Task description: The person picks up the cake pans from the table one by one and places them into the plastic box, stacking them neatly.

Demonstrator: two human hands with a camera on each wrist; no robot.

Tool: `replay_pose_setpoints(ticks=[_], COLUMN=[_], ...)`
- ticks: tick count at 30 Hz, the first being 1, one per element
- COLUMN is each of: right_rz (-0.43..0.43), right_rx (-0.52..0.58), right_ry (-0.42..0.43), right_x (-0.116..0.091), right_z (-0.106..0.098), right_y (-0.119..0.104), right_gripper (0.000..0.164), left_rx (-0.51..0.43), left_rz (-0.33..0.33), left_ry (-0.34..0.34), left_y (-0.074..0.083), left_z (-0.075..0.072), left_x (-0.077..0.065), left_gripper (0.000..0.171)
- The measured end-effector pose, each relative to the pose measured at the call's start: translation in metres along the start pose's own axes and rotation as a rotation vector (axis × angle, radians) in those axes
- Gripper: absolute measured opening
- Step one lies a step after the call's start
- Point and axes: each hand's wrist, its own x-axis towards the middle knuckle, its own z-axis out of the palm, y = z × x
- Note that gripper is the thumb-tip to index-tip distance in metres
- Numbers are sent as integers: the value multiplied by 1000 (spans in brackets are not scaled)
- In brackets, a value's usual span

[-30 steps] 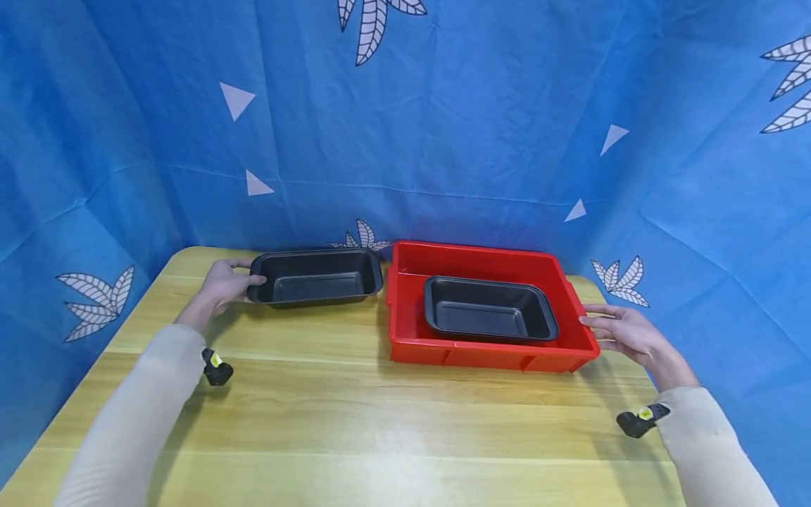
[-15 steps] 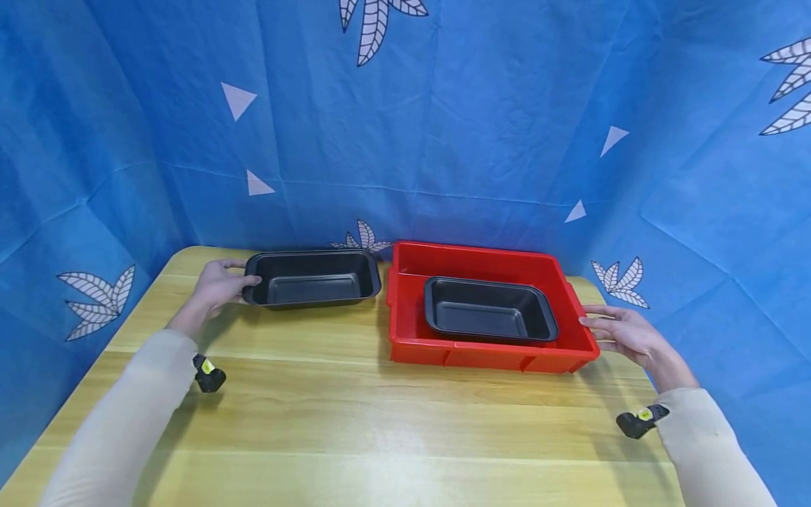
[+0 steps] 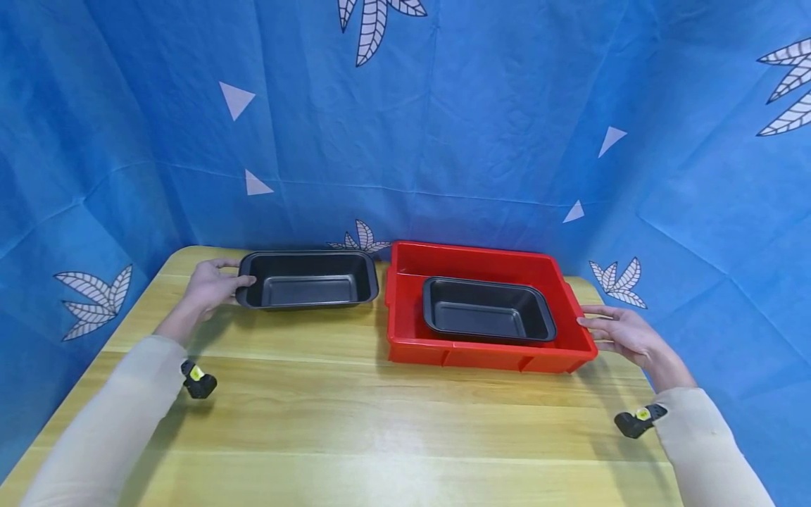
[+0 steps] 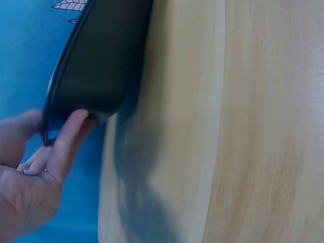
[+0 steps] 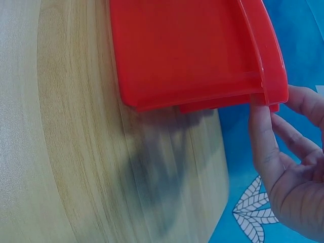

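Note:
A black loaf pan (image 3: 309, 280) is at the back left in the head view, its long side facing me. My left hand (image 3: 212, 287) pinches its left end, thumb over the rim and fingers under it. The left wrist view shows the fingers (image 4: 68, 142) against the pan's underside. A red plastic bin (image 3: 488, 357) stands to the right, with a second black loaf pan (image 3: 484, 310) inside. At the bin's right end, my right hand (image 3: 624, 334) holds the rim. From the right wrist, one finger (image 5: 263, 142) presses up beneath that rim.
Everything is on a light wooden table (image 3: 355, 422). A blue cloth (image 3: 405, 127) with white leaf prints hangs close behind the table and along both sides. A narrow gap separates the left loaf pan from the bin.
My left hand and the loaf pan it holds have shifted slightly left, widening the gap to the bin. The right hand, the bin and the pan inside have stayed in place.

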Motion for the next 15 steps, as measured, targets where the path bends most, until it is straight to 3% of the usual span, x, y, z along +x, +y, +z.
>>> replay_pose_setpoints(ticks=[10,15], right_rz=[9,4], right_rx=[-6,6], right_ry=[0,-2], right_x=[2,1], right_z=[0,0], right_y=[1,0], right_gripper=[83,82], left_rx=[41,32], left_rz=[-11,23], left_ry=[18,35], left_y=[7,10], left_z=[-12,-16], left_x=[-13,-21], left_gripper=[71,70])
